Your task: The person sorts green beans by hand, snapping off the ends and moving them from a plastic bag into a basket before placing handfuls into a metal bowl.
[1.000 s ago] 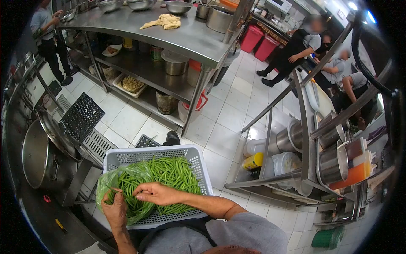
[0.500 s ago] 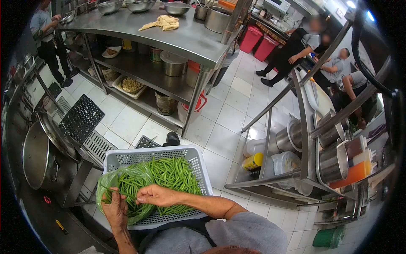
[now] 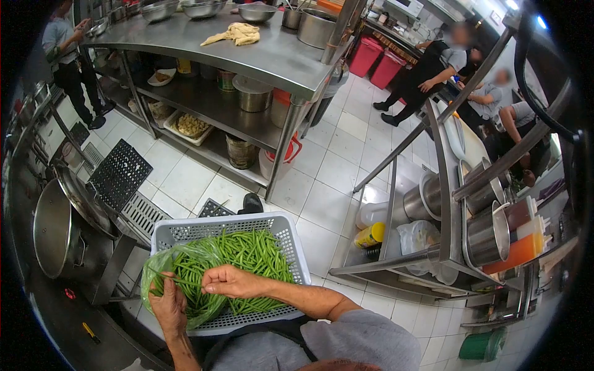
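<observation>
A grey perforated basket in front of me is filled with green beans. Over its left side lies a translucent green plastic bag, with more beans inside. My left hand is closed on a green bean at the bag's left edge. The bean points right, towards my right hand, whose thumb and fingers are pinched together above the beans. What my right hand holds, if anything, is too small to make out.
A steel table with bowls and a cloth stands ahead. At the left is a large pot; at the right, a steel rack with containers. Several people stand or sit farther back.
My right hand has shifted very slightly, with its fingers still pinched. My left hand stays on the bean at the bag's edge.
</observation>
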Demonstrator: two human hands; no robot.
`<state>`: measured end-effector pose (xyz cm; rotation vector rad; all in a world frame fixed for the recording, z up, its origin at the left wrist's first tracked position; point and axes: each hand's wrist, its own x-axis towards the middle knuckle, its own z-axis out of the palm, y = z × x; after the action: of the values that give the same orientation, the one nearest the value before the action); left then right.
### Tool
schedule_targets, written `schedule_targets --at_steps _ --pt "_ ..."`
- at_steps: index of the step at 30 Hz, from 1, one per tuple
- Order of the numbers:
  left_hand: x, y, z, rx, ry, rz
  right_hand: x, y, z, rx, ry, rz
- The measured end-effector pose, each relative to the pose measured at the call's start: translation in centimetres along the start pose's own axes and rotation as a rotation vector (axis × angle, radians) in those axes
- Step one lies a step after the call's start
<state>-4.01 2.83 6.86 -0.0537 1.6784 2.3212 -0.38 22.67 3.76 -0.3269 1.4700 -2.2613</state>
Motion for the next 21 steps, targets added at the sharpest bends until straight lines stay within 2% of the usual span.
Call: schedule_targets --at_steps 4,6,7,9,10,12,13,14,15,16,17,18,20,21 --pt "0.0 -0.4 -0.2 0.033 0.008 -0.010 0.0 0.4 0.0 -0.034 0.006 -0.007" --pt "-0.1 -0.2 0.4 0.072 0.013 0.012 0.5 1.4 0.1 -0.292 0.042 -0.277" --pt "-0.2 0.0 0.5 0.072 0.014 0.010 0.3 1.3 0.2 -0.291 0.041 -0.275" --pt "-0.5 0.3 0.6 0.052 -0.004 -0.045 0.0 0.8 0.4 -0.679 0.125 -0.160" --pt "-0.5 0.5 0.6 0.061 0.003 -0.051 0.0 0.9 0.4 -0.667 0.123 -0.158" --pt "-0.5 1.2 0.7 0.162 0.050 -0.070 0.4 1.8 0.5 -0.749 0.309 -0.176" --pt "-0.1 0.7 0.8 0.161 0.090 0.010 0.5 1.9 0.3 -0.740 0.365 -0.238" --pt "-0.1 1.1 0.8 0.176 0.073 -0.089 0.5 1.6 -0.3 -0.718 0.411 -0.291" --pt "-0.2 1.6 0.6 0.188 0.073 -0.195 0.1 0.6 -0.9 -0.603 0.386 -0.064" --pt "0.0 1.5 0.1 0.231 -0.009 -0.246 -0.1 1.4 -1.9 -0.532 0.407 -0.104" --pt "0.1 1.2 -0.3 0.218 -0.036 -0.318 -0.2 0.0 -1.6 -0.553 0.456 -0.305" --pt "0.0 1.1 -0.4 0.211 -0.107 -0.331 -0.6 -1.3 -1.3 -0.449 0.484 -0.126" --pt "-0.1 1.1 -0.6 0.159 -0.168 -0.435 -1.0 -1.8 -1.7 -0.460 0.463 -0.163" --pt "-0.2 0.9 -1.0 0.162 -0.123 -0.436 -0.6 -1.8 -1.1 -0.438 0.425 -0.155"
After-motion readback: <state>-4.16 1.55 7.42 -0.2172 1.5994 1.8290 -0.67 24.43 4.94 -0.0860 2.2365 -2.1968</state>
